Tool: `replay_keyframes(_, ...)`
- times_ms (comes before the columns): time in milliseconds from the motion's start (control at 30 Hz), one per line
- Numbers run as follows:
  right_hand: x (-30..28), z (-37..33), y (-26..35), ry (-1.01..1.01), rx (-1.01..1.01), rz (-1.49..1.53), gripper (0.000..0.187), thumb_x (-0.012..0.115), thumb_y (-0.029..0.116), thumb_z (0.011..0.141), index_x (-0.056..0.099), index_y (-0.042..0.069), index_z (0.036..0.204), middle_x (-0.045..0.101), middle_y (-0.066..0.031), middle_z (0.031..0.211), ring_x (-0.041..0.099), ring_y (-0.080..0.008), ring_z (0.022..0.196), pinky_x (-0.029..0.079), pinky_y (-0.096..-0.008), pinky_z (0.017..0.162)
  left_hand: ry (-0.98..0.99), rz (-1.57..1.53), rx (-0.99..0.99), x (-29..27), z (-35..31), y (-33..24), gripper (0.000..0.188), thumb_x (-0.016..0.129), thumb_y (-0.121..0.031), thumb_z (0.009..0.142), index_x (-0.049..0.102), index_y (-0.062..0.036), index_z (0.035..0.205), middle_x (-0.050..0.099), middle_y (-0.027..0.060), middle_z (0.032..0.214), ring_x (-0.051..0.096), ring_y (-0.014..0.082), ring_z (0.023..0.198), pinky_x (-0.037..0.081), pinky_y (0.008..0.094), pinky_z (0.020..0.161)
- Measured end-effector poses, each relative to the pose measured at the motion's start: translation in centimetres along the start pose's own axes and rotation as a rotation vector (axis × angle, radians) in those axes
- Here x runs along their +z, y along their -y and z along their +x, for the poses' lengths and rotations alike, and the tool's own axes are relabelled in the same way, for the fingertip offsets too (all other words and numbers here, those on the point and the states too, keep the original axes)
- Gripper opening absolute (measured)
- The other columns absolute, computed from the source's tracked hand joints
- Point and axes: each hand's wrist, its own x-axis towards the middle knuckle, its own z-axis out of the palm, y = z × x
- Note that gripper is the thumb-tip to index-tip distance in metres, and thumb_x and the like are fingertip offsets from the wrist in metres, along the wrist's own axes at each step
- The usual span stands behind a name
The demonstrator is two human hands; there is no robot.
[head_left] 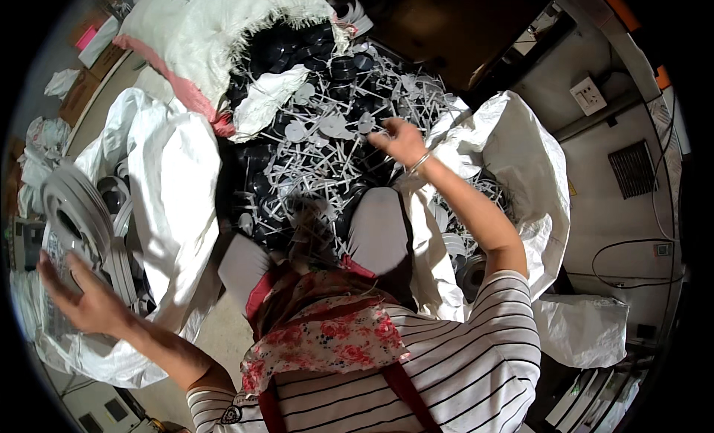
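Observation:
My left hand (pixel 88 297) is at the far left with its fingers spread. Just beyond its fingertips, a blurred stack of grey plastic rings (pixel 74 204) leans at the mouth of a white woven sack (pixel 175 172). More grey ring-shaped parts show inside that sack. My right hand (pixel 404 143) hovers over the right side of a heap of thin grey plastic sprues (pixel 312 161), fingers loosely apart and slightly blurred, with nothing seen in them. Black round plastic parts (pixel 343 68) are mixed through the heap.
A large white sack with a pink edge (pixel 193 31) spills black parts onto the heap from behind. Right of my knees, another white sack (pixel 524 143) contains grey sprues and rings. A socket plate (pixel 587 96) and cables are along the right wall.

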Motion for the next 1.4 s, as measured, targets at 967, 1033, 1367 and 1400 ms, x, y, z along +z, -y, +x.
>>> replay_keyframes(967, -4.4, 25.1, -23.0, 0.239, 0.526, -0.772, 0.073, 0.069, 0.023, 0.066, 0.045, 0.012, 0.134, 0.057, -0.0113, 0.126, 0.055, -0.0271, 0.115, 0.047, -0.0363, 0.093, 1.390, -0.427, -0.030, 9.7, -29.6, -3.3, 0.047, 0.070, -0.010, 0.070, 0.058, 0.0035, 0.113, 0.065, 0.0177, 0.100, 0.064, 0.0314, 0.085, 0.053, 0.0343, 0.074)
replay_keyframes(1033, -5.6, 23.4, -22.1, 0.175, 0.509, -0.704, 0.068, 0.070, 0.020, 0.063, 0.050, 0.010, 0.128, 0.060, -0.0120, 0.121, 0.056, -0.0278, 0.113, 0.048, -0.0363, 0.091, 1.379, -0.417, -0.120, 8.9, -29.8, -3.2, 0.041, 0.069, -0.005, 0.071, 0.060, 0.0028, 0.111, 0.065, 0.0176, 0.099, 0.065, 0.0298, 0.084, 0.053, 0.0341, 0.072)
replay_keyframes(1367, -14.0, 20.0, -15.8, -0.002, 0.248, -0.103, 0.046, 0.081, 0.010, 0.055, 0.066, -0.001, 0.097, 0.067, -0.0110, 0.080, 0.059, -0.0210, 0.068, 0.050, -0.0330, 0.069, 1.459, -0.429, -0.470, 6.4, -26.9, -4.7, 0.040, 0.063, 0.000, 0.076, 0.057, 0.0002, 0.116, 0.062, 0.0207, 0.104, 0.061, 0.0334, 0.094, 0.051, 0.0352, 0.074)
replay_keyframes(1400, -15.0, 19.3, -14.4, -0.016, 0.218, -0.024, 0.045, 0.081, 0.008, 0.055, 0.065, -0.001, 0.096, 0.067, -0.0096, 0.080, 0.059, -0.0203, 0.069, 0.050, -0.0328, 0.068, 1.421, -0.454, -0.452, 6.2, -26.6, -5.0, 0.040, 0.063, 0.000, 0.076, 0.057, 0.0003, 0.116, 0.062, 0.0210, 0.104, 0.061, 0.0335, 0.094, 0.051, 0.0352, 0.073)
